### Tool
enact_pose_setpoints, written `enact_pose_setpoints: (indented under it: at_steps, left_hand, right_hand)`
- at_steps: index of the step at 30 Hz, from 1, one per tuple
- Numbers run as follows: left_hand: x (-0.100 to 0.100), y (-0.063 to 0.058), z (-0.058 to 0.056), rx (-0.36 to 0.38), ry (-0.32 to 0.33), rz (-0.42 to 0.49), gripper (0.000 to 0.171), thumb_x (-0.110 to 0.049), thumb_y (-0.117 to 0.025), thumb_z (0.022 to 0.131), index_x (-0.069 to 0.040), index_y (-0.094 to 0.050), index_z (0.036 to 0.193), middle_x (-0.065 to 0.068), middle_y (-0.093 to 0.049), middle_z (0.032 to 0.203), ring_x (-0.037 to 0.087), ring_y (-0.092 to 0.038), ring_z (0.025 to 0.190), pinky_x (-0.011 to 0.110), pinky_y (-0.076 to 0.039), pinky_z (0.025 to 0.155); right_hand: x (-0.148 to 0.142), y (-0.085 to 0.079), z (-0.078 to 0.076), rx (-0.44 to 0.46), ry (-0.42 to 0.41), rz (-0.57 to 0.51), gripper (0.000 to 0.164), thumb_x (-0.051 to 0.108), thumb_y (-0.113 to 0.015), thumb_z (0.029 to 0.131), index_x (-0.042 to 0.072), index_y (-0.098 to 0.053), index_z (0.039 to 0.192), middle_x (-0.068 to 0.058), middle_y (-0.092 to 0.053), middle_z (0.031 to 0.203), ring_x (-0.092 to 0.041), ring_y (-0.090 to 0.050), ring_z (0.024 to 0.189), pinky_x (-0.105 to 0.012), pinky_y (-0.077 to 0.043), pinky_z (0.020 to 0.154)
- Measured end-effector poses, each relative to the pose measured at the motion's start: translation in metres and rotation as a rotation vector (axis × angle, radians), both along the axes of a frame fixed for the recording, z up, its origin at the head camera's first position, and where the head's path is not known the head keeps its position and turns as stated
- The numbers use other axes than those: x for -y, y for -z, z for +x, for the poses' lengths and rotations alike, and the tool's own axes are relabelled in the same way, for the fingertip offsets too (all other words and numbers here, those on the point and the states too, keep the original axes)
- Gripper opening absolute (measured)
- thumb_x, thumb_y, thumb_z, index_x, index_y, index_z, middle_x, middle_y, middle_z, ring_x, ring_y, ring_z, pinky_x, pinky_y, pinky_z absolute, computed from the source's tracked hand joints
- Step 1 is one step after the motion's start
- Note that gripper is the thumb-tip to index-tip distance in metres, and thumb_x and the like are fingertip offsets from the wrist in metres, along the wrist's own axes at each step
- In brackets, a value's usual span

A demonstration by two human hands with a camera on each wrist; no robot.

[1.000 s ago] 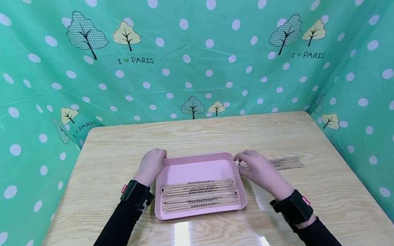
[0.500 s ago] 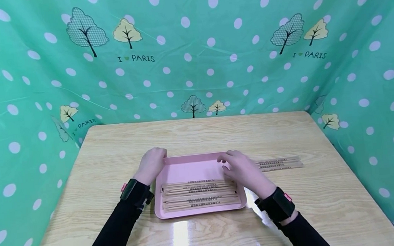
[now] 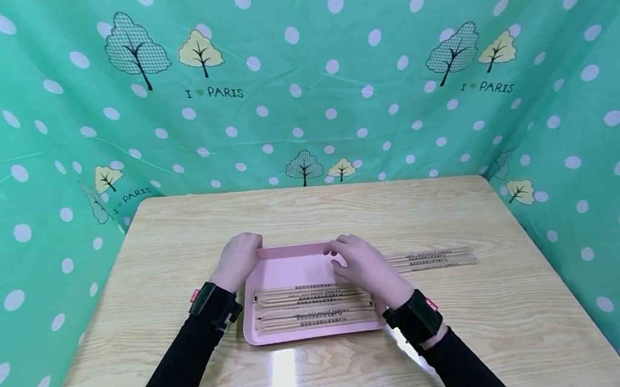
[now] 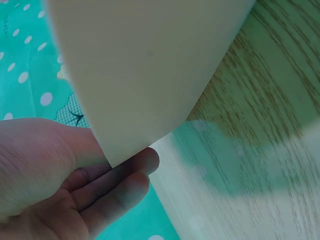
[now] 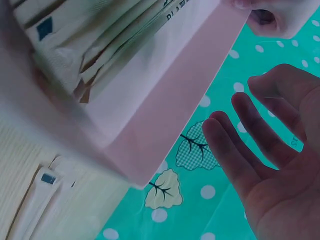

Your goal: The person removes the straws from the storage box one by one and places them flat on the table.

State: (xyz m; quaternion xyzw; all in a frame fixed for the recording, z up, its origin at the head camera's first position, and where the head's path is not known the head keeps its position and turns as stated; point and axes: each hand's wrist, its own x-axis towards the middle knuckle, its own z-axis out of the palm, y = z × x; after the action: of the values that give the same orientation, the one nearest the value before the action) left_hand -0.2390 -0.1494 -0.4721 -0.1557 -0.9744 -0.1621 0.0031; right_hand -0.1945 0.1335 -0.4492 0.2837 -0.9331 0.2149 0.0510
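Note:
A pink tray (image 3: 294, 272) lies on the table, with a row of long paper-wrapped straws (image 3: 313, 306) across its near half. My left hand (image 3: 240, 261) grips the tray's far left corner; the left wrist view shows its fingers (image 4: 115, 197) curled at the corner of the tray wall (image 4: 135, 75). Over the tray's right part is my right hand (image 3: 367, 268), holding nothing. In the right wrist view the fingers (image 5: 257, 130) of that hand are spread and loosely bent, apart from the tray rim. It covers the tray's far right corner in the head view.
Several more wrapped straws (image 3: 435, 259) lie on the wooden table (image 3: 517, 323) just right of the tray, their left ends partly behind my right hand. A green dotted cloth (image 3: 304, 115) hangs behind the table and along both sides.
My right hand has moved left, from beside the tray's right edge to over the tray. The left hand, the tray and the straws stay where they were.

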Motion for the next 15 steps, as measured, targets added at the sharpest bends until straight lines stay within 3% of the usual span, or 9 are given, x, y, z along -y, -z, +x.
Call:
enact_pose_setpoints:
  at_steps: [15]
  left_hand:
    - [0.001,0.002,0.0,0.01,-0.006,-0.001,0.016,0.013,-0.064,0.095,0.002,-0.074,0.09,0.019,-0.077,0.091,0.028,-0.07,0.078,0.04,-0.059,0.07]
  right_hand:
    - [0.013,0.005,-0.005,-0.042,-0.014,0.088,0.018,0.007,-0.083,0.092,0.012,-0.078,0.108,-0.005,-0.077,0.102,-0.023,-0.072,0.092,-0.04,-0.059,0.076]
